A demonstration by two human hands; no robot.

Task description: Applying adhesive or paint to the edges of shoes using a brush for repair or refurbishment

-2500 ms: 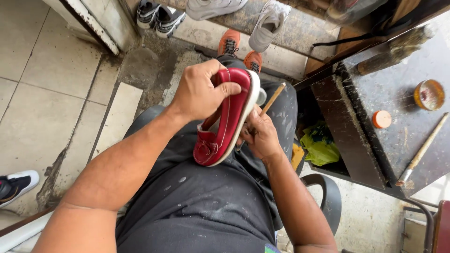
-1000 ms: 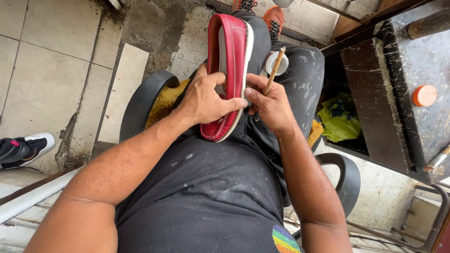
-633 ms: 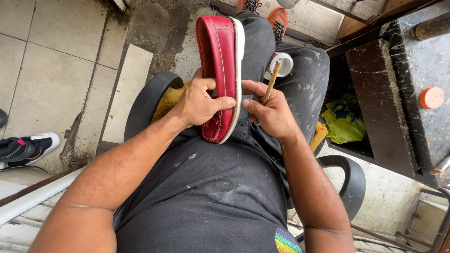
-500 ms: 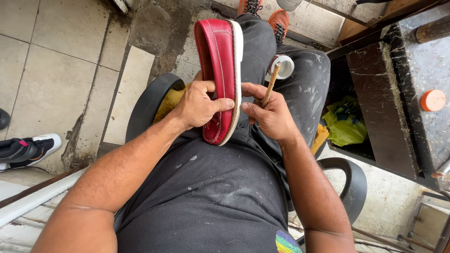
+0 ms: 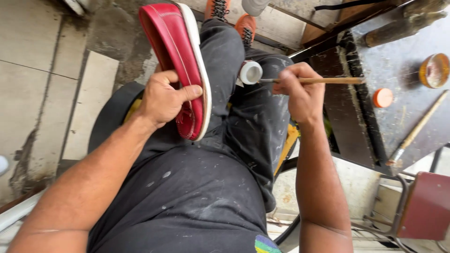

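Head view, read from left to right: pale floor tiles [image 5: 28, 70] are seen at the far left, with the dark rim of a round seat [image 5: 105, 119] showing beside the person's thigh. The left hand [image 5: 161, 98] is closed around a red shoe [image 5: 176, 51], fingers wrapped over its upper and the thumb laid across the red side near the heel. The shoe is held on edge above the left thigh, its white sole [image 5: 199, 70] turned toward the right and its toe pointing away from the body. Dark, paint-flecked trousers [image 5: 225, 159] fill the middle of the view, and orange shoes [image 5: 234, 16] are worn on the feet at the top.

Just right of the shoe, a small white container [image 5: 251, 72] is seen over the right knee; whether it rests on the knee cannot be told. The tip of a thin wooden brush [image 5: 323, 80] lies at this container. The brush is pinched in the right hand [image 5: 302, 91], whose fingers are curled shut on the handle.

Farther right, a dark, stained worktable [image 5: 403, 122] carries an orange cap [image 5: 383, 97], a small round tin [image 5: 435, 70] and a second long brush [image 5: 417, 131]. A red stool [image 5: 424, 206] stands at the lower right.
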